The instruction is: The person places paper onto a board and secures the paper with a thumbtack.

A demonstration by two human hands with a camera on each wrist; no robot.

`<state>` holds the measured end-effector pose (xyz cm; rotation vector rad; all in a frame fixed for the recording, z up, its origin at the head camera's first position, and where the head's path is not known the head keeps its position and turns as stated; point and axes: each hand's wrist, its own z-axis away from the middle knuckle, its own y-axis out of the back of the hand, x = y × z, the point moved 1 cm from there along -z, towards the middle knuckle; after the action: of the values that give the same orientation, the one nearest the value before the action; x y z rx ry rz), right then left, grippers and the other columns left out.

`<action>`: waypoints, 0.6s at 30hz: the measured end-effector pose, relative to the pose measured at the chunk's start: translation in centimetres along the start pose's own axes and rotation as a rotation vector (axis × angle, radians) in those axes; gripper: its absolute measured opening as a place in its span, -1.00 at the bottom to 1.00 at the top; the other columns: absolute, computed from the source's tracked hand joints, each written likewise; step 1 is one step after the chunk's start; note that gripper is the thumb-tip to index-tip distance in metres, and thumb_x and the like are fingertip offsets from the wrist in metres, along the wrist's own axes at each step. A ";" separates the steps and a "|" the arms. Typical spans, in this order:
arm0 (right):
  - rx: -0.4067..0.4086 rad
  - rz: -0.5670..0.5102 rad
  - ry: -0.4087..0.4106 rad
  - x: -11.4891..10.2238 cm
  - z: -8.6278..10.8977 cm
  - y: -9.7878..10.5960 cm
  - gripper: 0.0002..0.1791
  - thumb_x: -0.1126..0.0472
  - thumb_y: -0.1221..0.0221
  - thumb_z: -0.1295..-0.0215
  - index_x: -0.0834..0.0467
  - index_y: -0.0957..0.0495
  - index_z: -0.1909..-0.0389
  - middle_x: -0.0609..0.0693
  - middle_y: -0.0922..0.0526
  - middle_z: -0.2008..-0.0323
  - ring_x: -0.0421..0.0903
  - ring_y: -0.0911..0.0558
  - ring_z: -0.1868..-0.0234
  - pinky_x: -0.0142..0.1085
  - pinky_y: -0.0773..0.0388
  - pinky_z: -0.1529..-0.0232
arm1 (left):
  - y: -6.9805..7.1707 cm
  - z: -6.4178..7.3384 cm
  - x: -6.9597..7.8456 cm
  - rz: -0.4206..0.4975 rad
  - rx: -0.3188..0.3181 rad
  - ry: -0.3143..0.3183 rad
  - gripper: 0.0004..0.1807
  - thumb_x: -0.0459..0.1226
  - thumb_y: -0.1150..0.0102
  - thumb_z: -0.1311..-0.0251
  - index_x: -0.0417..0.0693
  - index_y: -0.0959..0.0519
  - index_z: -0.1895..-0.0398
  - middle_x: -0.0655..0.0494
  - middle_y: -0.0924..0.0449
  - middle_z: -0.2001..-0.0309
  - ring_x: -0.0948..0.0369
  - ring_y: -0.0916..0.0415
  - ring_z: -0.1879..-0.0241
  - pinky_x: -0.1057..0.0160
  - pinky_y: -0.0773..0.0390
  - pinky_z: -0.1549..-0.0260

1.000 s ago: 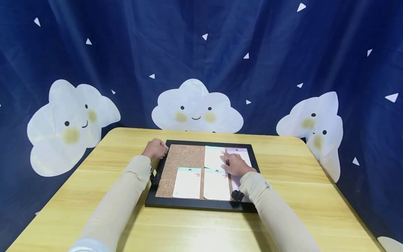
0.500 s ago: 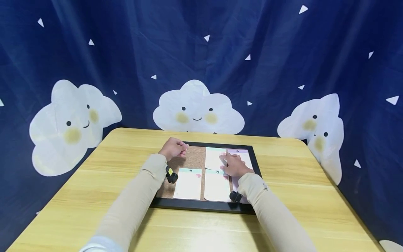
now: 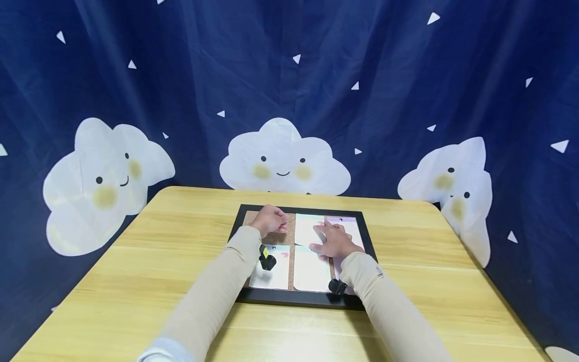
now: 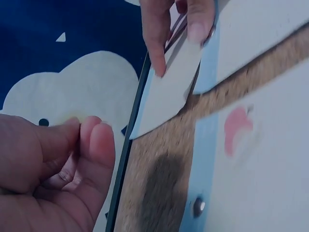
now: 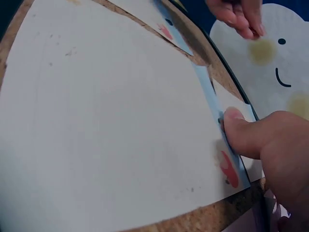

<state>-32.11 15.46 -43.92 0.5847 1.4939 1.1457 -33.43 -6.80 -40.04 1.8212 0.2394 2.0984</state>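
Observation:
My left hand (image 3: 271,220) is held over the bare upper-left cork, thumb and fingertips pinched together. A tiny dark spot (image 5: 256,34) shows between those fingertips in the right wrist view; I cannot tell its kind. With fingers spread, my right hand (image 3: 336,240) rests on the upper middle white sheet (image 4: 169,101), a fingertip pressing near its blue top strip. Its thumb lies at the thumbtack on the lower middle sheet (image 5: 120,121). All these sheets lie on a black-framed corkboard (image 3: 298,297). The lower left sheet (image 3: 278,279) has a silver thumbtack (image 4: 198,206) in its strip.
A purple-topped sheet (image 3: 355,226) with a tack lies at the board's right side, partly under my right hand. The board sits on a light wooden table (image 3: 181,226). Behind stands a dark blue curtain (image 3: 289,30) with printed clouds. Small cameras are strapped to both wrists.
My left hand has moved right from the board's left frame edge to above the upper cork, fingertips pinched. The right hand stays on the sheet, its thumb now spread wider over the lower one.

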 end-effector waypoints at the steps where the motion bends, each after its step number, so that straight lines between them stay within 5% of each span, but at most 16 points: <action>1: 0.001 0.007 -0.007 0.0 0.0 -0.1 -0.27 -0.12 -0.23 -0.25 0.02 -0.30 -0.41 0.20 -0.07 -0.47 0.26 -0.10 -0.41 0.30 -0.16 -0.14 | -0.3 -0.1 0.0 0.007 -0.003 -0.006 -0.83 -0.46 -0.07 -0.33 -0.46 -0.57 0.15 -0.14 -0.61 0.33 0.20 -0.57 0.45 0.30 -0.64 0.38; 12: -0.008 0.050 -0.020 -0.3 -0.2 0.1 -0.36 -0.04 -0.18 -0.32 0.03 -0.33 -0.39 0.14 -0.10 -0.47 0.26 -0.09 -0.41 0.34 -0.15 -0.14 | -3.5 -1.2 -0.5 0.145 -0.014 0.048 -0.80 -0.56 -0.04 -0.26 -0.50 -0.55 0.09 -0.21 -0.62 0.26 0.24 -0.55 0.48 0.36 -0.62 0.42; 18: -0.013 0.057 -0.012 -0.1 -0.3 0.0 -0.36 -0.04 -0.16 -0.34 0.05 -0.33 -0.39 0.12 -0.12 -0.46 0.26 -0.10 -0.41 0.35 -0.15 -0.14 | -4.4 -2.1 -0.4 0.119 0.004 0.064 -0.79 -0.52 -0.10 -0.25 -0.43 -0.57 0.07 -0.10 -0.62 0.35 0.26 -0.54 0.50 0.38 -0.61 0.45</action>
<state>-32.33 15.27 -43.87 0.6282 1.4661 1.1932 -34.75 -2.64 -42.32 1.8134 0.1539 2.2411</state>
